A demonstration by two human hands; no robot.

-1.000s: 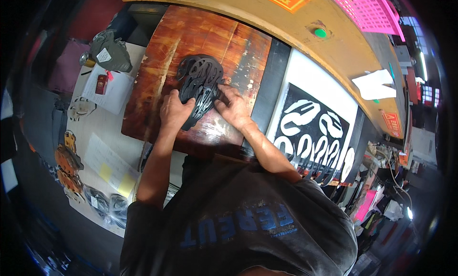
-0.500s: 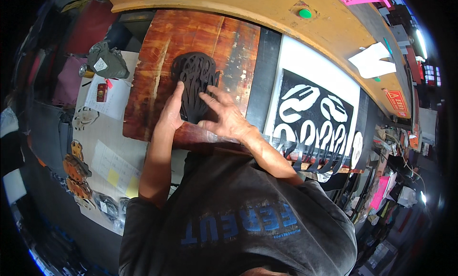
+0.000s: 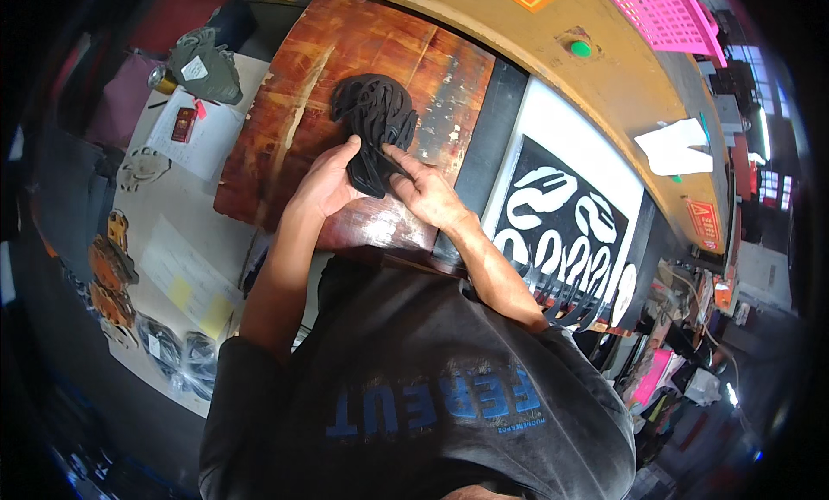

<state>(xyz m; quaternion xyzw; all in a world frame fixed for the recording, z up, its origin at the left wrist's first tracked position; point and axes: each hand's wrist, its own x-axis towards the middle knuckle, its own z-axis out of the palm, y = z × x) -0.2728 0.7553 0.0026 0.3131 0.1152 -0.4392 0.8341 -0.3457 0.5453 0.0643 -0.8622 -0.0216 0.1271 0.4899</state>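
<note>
- Head view: nearest is the person's dark T-shirt (image 3: 449,327), with blue lettering across the chest; both forearms extend from it towards the far side.
- At near left, clear-wrapped dark pieces (image 3: 199,353) lie on a pale desk (image 3: 226,232), with orange-brown cut-out pieces (image 3: 112,275) just beyond them.
- The left hand (image 3: 324,185) lies along the left of the dark pieces' near end, thumb against their edge; its other fingers are mostly hidden, so I cannot tell whether its grip pinches.
- The right hand (image 3: 429,192) has its index finger and thumb at the right of that end, other fingers bent; whether they pinch, I cannot tell.
- The black cut-out pieces (image 3: 376,103) lie bunched over a worn reddish-brown board (image 3: 294,94), near end between the hands.
- Right of the board, a black sheet (image 3: 557,219) with curved openings lies on a white panel (image 3: 566,124).
- At far left is a grey-green bundle (image 3: 216,77) with a white label.
- Farthest, a yellow ledge (image 3: 501,47) carries a green button (image 3: 580,48) and a pink perforated basket (image 3: 661,16).
</note>
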